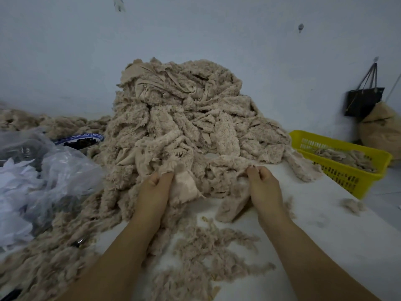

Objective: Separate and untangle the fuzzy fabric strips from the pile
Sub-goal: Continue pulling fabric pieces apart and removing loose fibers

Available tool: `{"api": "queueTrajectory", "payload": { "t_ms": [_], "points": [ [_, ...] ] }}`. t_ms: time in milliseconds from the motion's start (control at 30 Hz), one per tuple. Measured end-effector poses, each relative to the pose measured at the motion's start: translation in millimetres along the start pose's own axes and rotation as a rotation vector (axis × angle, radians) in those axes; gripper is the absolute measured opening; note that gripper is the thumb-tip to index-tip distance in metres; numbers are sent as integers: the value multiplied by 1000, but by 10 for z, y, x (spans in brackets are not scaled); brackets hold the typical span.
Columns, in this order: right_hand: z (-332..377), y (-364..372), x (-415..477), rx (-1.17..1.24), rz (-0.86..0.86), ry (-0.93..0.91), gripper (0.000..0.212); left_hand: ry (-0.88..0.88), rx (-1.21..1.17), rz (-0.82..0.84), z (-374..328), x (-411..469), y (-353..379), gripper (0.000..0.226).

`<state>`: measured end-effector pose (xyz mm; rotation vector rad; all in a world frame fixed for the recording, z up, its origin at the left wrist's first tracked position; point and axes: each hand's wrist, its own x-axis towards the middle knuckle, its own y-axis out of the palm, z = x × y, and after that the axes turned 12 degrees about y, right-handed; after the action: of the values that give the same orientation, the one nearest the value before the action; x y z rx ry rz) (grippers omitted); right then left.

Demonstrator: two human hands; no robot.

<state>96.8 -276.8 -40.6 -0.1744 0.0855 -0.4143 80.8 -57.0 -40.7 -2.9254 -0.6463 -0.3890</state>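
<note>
At the foot of the beige pile (180,118) in mid-frame, the left hand (155,187) and right hand (263,183) each pinch, fingers curled, what seems one fuzzy strip (217,165) stretched between them, which next probably needs a gentle outward pull to free it.

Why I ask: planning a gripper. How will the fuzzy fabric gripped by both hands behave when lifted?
Probably floppy: the fuzzy fabric crumples between left hand and right hand. Likely snags, running into the pile. May shed; loose fluff litters the table.
</note>
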Motion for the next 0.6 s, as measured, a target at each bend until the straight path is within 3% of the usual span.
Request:
{"api": "queueTrajectory", "payload": {
  "t_ms": [67, 167, 233, 300, 333, 367, 467, 567, 600],
  "points": [
    [23, 9, -25, 39, 33, 30, 40, 55, 42, 13, -4, -11, -14, 35],
    [62, -9, -51, 143, 124, 86, 36, 289, 320, 91, -44, -52, -30, 14],
    [90, -3, -89, 192, 192, 85, 34, 653, 497, 115, -124, -112, -1, 39],
    [114, 16, -130, 238, 240, 58, 33, 1015, 544, 196, -231, -197, 110, 41],
    [120, 31, -151, 257, 259, 40, 33, 1086, 544, 289, -250, -253, 181, 39],
    [126, 45, -168, 262, 273, 20, 33, 1048, 527, 409, -252, -308, 247, 41],
    [142, 63, -206, 277, 332, 6, 37, 677, 449, 666, -162, -400, 343, 55],
    [144, 101, -235, 388, 459, 86, 32, 539, 322, 633, -37, -344, 346, 17],
    [143, 116, -233, 418, 481, 119, 29, 562, 329, 619, -25, -315, 338, 23]
  ]
}}
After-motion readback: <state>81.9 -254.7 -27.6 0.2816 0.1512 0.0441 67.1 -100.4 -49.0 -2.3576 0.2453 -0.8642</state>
